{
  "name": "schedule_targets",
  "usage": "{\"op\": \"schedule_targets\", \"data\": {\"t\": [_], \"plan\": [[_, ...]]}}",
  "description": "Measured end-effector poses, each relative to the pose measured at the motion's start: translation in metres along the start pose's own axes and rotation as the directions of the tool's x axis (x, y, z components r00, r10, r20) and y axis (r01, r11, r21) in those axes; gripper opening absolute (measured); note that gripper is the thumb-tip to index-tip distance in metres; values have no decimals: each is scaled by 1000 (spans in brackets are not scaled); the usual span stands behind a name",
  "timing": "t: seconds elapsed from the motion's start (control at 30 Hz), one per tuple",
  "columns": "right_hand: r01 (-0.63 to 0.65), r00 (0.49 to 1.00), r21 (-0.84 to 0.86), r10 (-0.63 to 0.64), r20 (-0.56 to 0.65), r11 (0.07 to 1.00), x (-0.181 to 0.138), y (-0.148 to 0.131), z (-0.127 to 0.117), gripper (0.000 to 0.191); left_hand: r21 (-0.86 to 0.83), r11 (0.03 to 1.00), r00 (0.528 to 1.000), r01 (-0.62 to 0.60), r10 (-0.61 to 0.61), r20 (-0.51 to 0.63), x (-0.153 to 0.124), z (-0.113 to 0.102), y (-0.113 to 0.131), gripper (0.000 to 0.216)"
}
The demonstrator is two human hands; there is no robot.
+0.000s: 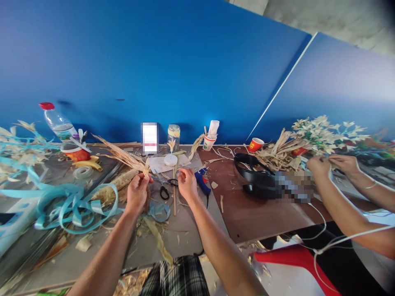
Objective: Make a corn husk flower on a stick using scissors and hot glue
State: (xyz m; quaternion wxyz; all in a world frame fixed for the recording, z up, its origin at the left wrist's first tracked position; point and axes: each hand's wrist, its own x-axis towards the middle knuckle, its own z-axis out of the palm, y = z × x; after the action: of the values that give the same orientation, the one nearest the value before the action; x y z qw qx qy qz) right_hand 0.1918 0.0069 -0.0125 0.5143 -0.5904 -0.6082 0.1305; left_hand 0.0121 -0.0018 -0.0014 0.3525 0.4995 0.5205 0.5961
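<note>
Curled light-blue ribbon [77,225] at left on the grey table [188,242]. Left hand [137,193] pinched closed on a fan of pale, dry husk-like strips [126,158], just above the table. Black-handled scissors [161,193] between hands. Right hand [187,187] half-curled, fingertips close together; can't tell if gripping anything. Blue glue gun [203,181] just right of it.
</note>
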Motion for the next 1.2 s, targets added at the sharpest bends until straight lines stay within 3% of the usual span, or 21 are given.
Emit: {"op": "schedule_targets", "data": {"t": [0.3,0.57,0.93,1.07,1.2], "plan": [[66,997,-43,-65,33,997,-3,-2,2,19,-18,1000,999,-21,20,-31,-3,0,4,33],[263,948,-95,-239,209,960,-17,-8,13,15,-30,996,995,-86,85,-46,-5,-2,8,31],[295,933,-106,-263,247,949,-21,-15,9,14,-142,979,987,-144,132,-94,-4,-4,5,22],[367,860,71,-368,355,927,-28,-31,4,21,-222,963,969,-153,103,-223,0,-6,6,19],[487,697,135,-476,536,863,-39,-45,5,32,-261,946,932,-191,91,-350,3,-8,9,15]]}}
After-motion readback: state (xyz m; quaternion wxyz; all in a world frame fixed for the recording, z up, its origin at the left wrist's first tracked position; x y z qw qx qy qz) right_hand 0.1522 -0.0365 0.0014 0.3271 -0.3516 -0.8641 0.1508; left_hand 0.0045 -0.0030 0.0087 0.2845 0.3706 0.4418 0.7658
